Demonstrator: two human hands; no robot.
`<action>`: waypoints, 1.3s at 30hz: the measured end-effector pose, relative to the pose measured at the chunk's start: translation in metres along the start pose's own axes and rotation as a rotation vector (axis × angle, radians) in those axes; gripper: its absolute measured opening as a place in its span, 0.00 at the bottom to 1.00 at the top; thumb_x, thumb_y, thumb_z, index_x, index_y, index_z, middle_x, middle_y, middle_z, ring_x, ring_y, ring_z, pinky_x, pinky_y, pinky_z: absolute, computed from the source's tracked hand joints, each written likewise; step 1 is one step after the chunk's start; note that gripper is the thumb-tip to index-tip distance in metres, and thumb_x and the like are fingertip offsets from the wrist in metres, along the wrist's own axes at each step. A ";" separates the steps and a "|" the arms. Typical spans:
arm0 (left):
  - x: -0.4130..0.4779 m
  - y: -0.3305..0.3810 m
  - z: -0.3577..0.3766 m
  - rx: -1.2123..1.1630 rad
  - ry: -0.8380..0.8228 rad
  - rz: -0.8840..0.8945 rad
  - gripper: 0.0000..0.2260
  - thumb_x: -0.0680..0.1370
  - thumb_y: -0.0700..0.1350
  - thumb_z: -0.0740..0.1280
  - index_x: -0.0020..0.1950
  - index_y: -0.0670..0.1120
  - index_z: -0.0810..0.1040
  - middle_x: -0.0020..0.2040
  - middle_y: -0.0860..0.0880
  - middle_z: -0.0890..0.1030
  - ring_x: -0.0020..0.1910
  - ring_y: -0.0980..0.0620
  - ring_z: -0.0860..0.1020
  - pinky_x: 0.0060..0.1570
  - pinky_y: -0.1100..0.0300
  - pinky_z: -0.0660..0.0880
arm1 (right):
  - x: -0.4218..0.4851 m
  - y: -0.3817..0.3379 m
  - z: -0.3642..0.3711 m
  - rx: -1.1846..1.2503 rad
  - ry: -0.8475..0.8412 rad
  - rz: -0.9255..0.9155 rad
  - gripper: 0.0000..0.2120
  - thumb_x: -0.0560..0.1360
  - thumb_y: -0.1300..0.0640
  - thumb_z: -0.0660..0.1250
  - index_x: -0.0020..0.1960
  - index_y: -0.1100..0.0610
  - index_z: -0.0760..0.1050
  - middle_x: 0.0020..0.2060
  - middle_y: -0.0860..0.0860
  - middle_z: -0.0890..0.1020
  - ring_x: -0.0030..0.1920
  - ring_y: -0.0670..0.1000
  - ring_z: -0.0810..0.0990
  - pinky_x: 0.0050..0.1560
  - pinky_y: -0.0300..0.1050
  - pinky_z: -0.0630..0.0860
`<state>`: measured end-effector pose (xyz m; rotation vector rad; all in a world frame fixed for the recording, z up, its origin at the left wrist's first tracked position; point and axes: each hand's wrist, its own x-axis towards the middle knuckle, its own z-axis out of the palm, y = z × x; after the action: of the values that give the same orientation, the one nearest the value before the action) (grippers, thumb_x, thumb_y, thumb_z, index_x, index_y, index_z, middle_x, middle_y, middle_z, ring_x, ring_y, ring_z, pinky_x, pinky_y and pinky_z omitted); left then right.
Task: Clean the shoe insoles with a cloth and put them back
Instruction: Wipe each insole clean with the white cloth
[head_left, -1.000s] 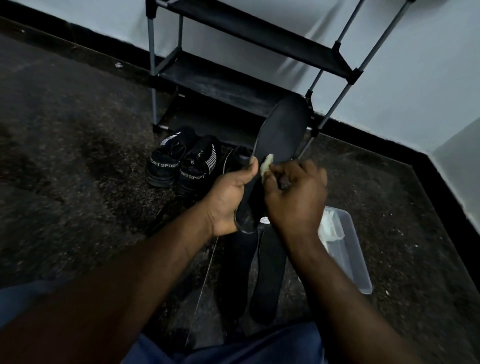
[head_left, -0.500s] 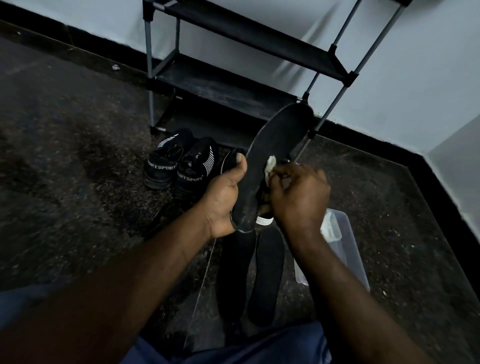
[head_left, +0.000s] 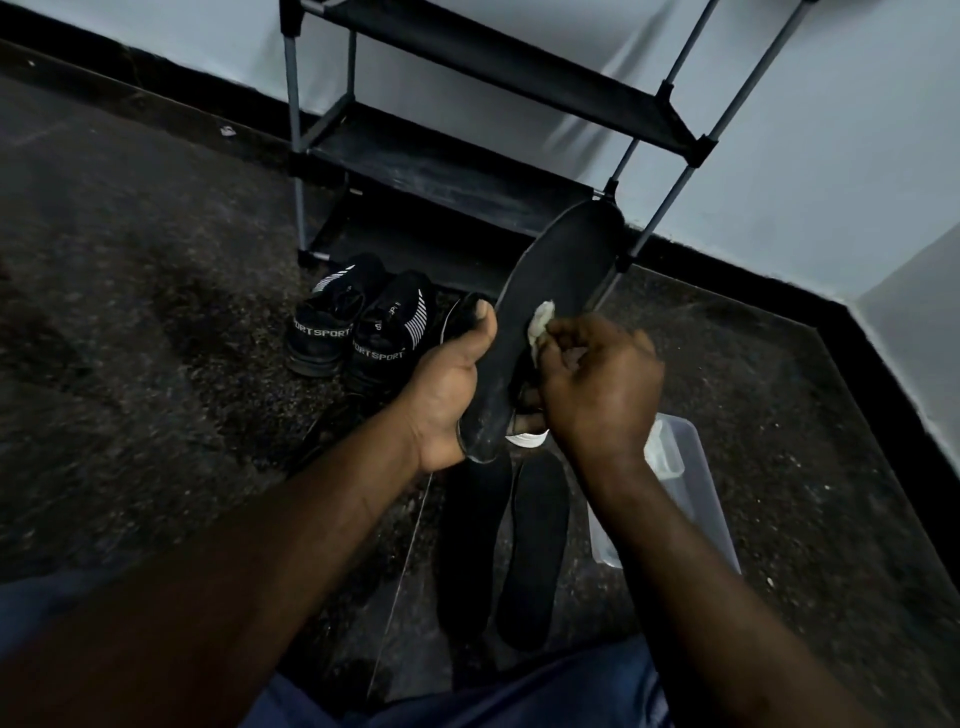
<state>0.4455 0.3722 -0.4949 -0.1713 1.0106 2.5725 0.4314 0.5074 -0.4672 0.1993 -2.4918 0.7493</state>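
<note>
My left hand (head_left: 448, 387) grips the heel end of a black insole (head_left: 558, 283), which tilts up and away toward the shoe rack. My right hand (head_left: 597, 387) pinches a small pale cloth (head_left: 540, 323) against the insole's middle. Two more black insoles (head_left: 532, 551) lie side by side on the floor below my hands. A pair of black sport shoes (head_left: 363, 322) stands on the floor to the left. Another dark shoe with a white sole (head_left: 527, 438) is mostly hidden behind my hands.
A black shoe rack (head_left: 467, 171) with grey poles stands against the pale wall behind. A clear plastic container (head_left: 691, 499) with pale cloths in it sits on the floor at the right. The floor is dark and speckled. My blue-clad knees fill the bottom edge.
The cloth in my right hand has slid a little up the insole. My left hand keeps its hold on the heel end, and the insole has shifted slightly.
</note>
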 end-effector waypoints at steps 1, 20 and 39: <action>-0.001 0.000 0.000 0.009 0.005 -0.009 0.30 0.83 0.67 0.55 0.69 0.45 0.79 0.68 0.39 0.80 0.63 0.41 0.79 0.62 0.44 0.78 | -0.005 -0.002 0.002 0.019 -0.036 -0.039 0.05 0.72 0.52 0.70 0.46 0.49 0.83 0.40 0.45 0.85 0.47 0.55 0.79 0.52 0.58 0.77; -0.005 0.000 -0.002 0.110 0.006 -0.019 0.30 0.83 0.66 0.56 0.70 0.44 0.78 0.64 0.41 0.82 0.54 0.45 0.84 0.46 0.49 0.83 | -0.005 -0.012 -0.007 -0.066 -0.073 -0.202 0.04 0.72 0.51 0.72 0.45 0.48 0.84 0.38 0.47 0.83 0.45 0.55 0.80 0.48 0.52 0.72; 0.002 -0.006 -0.007 0.050 0.052 -0.024 0.28 0.83 0.65 0.57 0.59 0.45 0.85 0.56 0.40 0.85 0.55 0.42 0.84 0.51 0.48 0.83 | -0.007 0.014 -0.002 0.104 -0.285 -0.295 0.09 0.72 0.50 0.69 0.47 0.45 0.87 0.43 0.43 0.87 0.44 0.51 0.84 0.48 0.54 0.80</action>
<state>0.4460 0.3722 -0.5045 -0.2370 1.0846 2.5305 0.4341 0.5199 -0.4762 0.7403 -2.6033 0.7689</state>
